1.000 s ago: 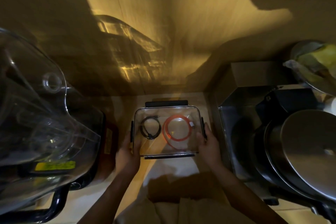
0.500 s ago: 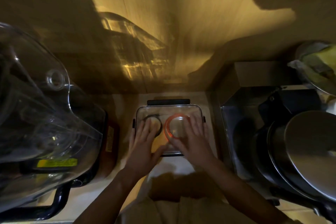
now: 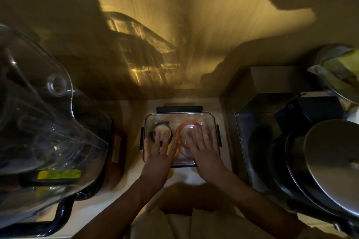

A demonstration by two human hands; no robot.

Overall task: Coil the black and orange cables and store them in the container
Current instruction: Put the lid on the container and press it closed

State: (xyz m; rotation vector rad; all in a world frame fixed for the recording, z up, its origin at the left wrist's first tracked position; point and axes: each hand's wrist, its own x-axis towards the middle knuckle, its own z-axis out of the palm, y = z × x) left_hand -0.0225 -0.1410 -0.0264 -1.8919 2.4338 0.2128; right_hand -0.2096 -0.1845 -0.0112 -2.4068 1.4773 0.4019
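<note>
Dim counter point(image 3: 194, 177): left hand point(image 3: 158, 153), right hand point(image 3: 204, 150) flat, fingers straight, pressing container point(image 3: 179, 117) lid

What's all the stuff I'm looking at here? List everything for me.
container: one, clear with black clips, centre of counter, lid on
black cable: one, coiled, left inside the container
orange cable: one, coiled, right inside the container
blender jug: one, clear, black handle, far left
metal box: one, grey, right of the container
pot lid: one, steel, far right
counter: one, pale
left hand: flat on the lid over the black cable
right hand: flat on the lid over the orange cable
</note>
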